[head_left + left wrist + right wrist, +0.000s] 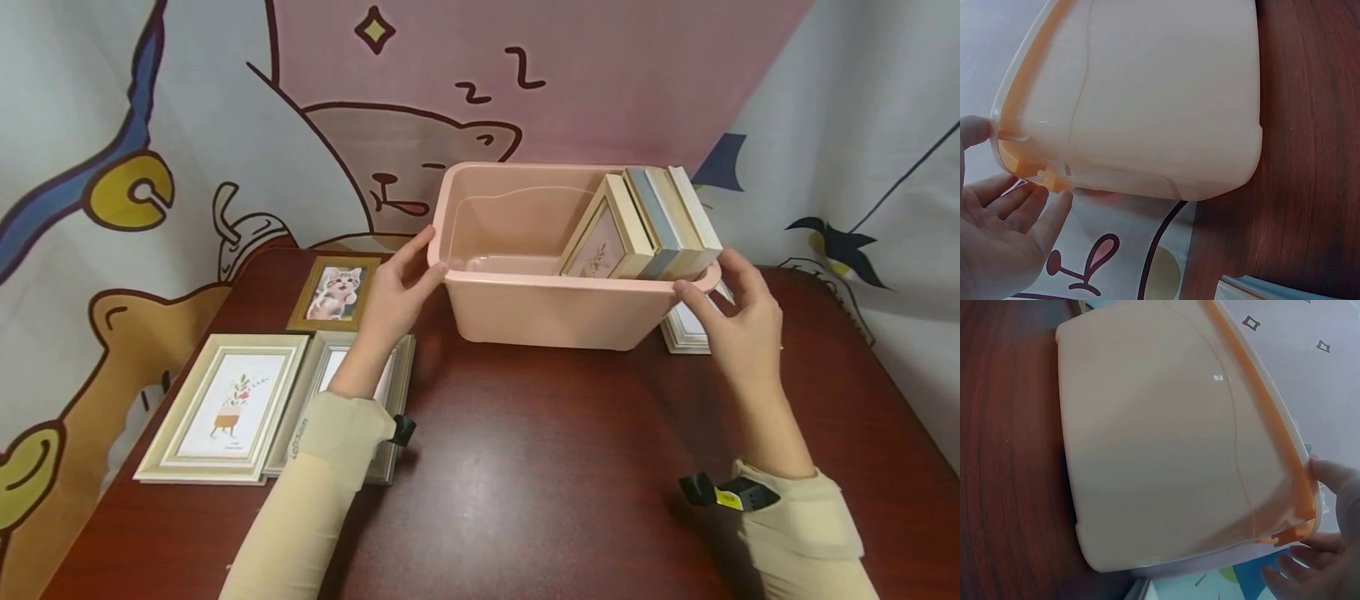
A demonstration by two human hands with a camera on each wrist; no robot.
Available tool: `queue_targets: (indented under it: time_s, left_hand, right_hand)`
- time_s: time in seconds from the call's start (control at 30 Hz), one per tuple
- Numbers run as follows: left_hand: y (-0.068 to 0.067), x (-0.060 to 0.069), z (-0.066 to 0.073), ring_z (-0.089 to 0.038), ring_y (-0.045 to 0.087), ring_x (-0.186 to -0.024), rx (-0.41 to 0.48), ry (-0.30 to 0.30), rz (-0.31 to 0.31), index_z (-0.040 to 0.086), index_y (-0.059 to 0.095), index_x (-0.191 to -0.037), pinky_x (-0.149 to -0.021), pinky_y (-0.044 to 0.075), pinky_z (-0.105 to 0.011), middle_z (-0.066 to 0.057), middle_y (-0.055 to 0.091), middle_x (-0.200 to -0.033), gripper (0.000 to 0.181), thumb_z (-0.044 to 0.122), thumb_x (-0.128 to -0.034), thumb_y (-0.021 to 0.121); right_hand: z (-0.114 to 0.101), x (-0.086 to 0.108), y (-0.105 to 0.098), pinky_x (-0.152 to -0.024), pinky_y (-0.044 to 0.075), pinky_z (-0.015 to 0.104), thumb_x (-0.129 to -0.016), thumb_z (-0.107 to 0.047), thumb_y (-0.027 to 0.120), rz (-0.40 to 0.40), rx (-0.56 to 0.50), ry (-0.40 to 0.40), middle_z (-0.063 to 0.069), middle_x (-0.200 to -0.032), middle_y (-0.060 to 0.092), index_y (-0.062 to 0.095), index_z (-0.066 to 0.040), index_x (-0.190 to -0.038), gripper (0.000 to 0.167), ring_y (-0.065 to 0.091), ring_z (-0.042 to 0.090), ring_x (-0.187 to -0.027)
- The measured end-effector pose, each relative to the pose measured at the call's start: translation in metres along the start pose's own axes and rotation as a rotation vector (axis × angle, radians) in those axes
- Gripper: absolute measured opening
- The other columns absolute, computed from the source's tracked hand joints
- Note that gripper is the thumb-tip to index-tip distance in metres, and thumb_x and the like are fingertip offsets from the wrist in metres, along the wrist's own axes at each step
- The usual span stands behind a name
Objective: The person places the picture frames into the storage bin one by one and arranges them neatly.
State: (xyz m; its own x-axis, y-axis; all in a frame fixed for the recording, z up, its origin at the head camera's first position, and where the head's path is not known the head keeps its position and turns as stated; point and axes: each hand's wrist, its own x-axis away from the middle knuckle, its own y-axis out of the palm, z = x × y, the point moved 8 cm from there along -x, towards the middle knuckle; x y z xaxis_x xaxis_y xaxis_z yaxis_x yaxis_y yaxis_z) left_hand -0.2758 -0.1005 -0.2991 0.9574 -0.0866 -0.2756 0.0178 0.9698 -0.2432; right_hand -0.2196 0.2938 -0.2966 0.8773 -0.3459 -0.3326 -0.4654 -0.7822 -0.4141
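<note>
A pink plastic storage bin (551, 315) stands toward the back of the table. My left hand (396, 293) grips its rim at the left front corner, thumb on the edge and fingers beneath, as the left wrist view of the bin (1166, 94) also shows. At the opposite end, my right hand (742, 329) holds the right front corner in the same way. Several picture frames stand on edge, packed against the bin's right end; the leftmost frame (600, 242) leans and shows a pinkish picture. The left part of the bin's floor is visible.
Left of the bin, a cream frame (292, 350) with a plant picture, a second light frame (401, 375) and a brown frame (300, 312) with a cat picture lie flat. Another white frame (681, 332) lies partly hidden behind the bin's right end. A printed curtain (637, 75) hangs behind the table (540, 483).
</note>
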Motion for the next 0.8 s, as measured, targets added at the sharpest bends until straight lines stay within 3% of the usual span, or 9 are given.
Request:
queue_targets:
  time_s: [0.2,0.33,0.47,0.63,0.8]
  left_hand:
    - [-0.003,0.002,-0.001,-0.023,0.051,-0.138,-0.054,-0.018,0.000,0.012,0.047,-0.149,-0.115,0.044,-0.039,-0.006,0.047,-0.154,0.055,0.019,-0.0971,0.065]
    - [-0.008,0.001,-0.002,-0.024,0.055,-0.134,-0.094,-0.030,-0.035,0.016,0.049,-0.149,-0.113,0.046,-0.041,-0.008,0.053,-0.150,0.055,0.022,-0.0967,0.065]
    - [-0.010,0.001,-0.005,-0.025,0.057,-0.132,-0.044,-0.040,-0.083,0.016,0.047,-0.150,-0.112,0.047,-0.042,-0.012,0.056,-0.146,0.055,0.020,-0.0979,0.064]
    - [-0.019,0.001,-0.017,-0.028,0.054,-0.135,-0.017,-0.070,-0.104,0.010,0.042,-0.152,-0.115,0.044,-0.041,-0.015,0.054,-0.147,0.055,0.018,-0.1000,0.060]
    - [-0.039,0.005,-0.034,-0.029,0.053,-0.136,-0.112,-0.111,-0.103,0.010,0.041,-0.152,-0.116,0.042,-0.044,-0.015,0.055,-0.147,0.054,0.023,-0.1016,0.057]
  right_hand:
    - [0.005,-0.002,0.004,-0.108,0.048,0.024,-0.090,-0.016,0.073,-0.035,-0.066,0.061,0.007,-0.152,0.049,0.047,-0.016,-0.149,0.064,0.050,0.016,-0.139]
    - [0.006,-0.003,0.005,-0.106,0.048,0.021,-0.090,-0.017,0.073,-0.048,-0.075,0.095,0.007,-0.153,0.048,0.046,-0.015,-0.149,0.065,0.049,0.018,-0.139]
    - [0.006,-0.002,0.006,-0.109,0.047,0.024,-0.091,-0.019,0.072,-0.062,-0.068,0.120,0.006,-0.155,0.045,0.044,-0.016,-0.151,0.066,0.047,0.020,-0.141]
    - [0.005,-0.001,0.007,-0.111,0.046,0.029,-0.091,-0.021,0.072,-0.068,-0.063,0.126,0.006,-0.156,0.044,0.042,-0.016,-0.152,0.067,0.046,0.022,-0.142]
    - [0.006,0.000,0.005,-0.114,0.044,0.034,-0.092,-0.024,0.071,-0.069,-0.057,0.143,0.005,-0.159,0.040,0.040,-0.017,-0.153,0.069,0.042,0.022,-0.145]
